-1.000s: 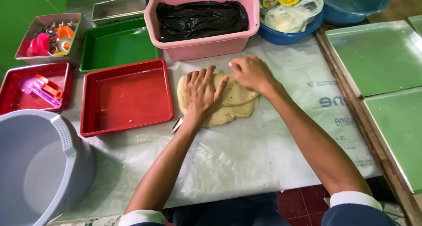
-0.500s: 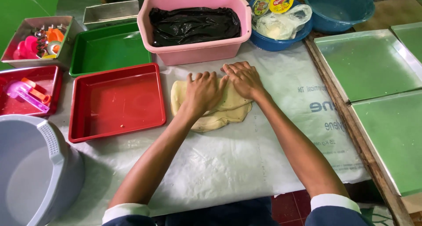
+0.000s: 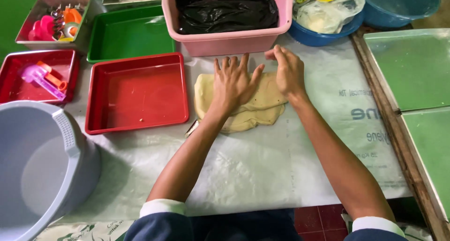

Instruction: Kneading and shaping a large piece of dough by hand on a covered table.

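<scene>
Head view. Your left hand [image 3: 233, 84] lies flat on the dough [image 3: 243, 105], fingers spread, its grip open and pressing down on the middle of the sheet. Your right hand [image 3: 288, 72] rests on the far right edge of the dough, fingers together and slightly curled, not pinching anything. The dough is a pale yellow slab, folded over at its near edge, lying on the white plastic sheet [image 3: 262, 166] that covers the tabletop, just near of the pink tub [image 3: 225, 41] holding a black bag [image 3: 225, 11]. Just left of the dough sits an empty red tray [image 3: 136, 93]; a green tray [image 3: 131, 34] lies beyond it. A second red tray [image 3: 14, 81] at the far left holds small plastic tools. A grey basin [image 3: 42, 166] stands at the near left. Two green boards [image 3: 417, 67] lie to the right
</scene>
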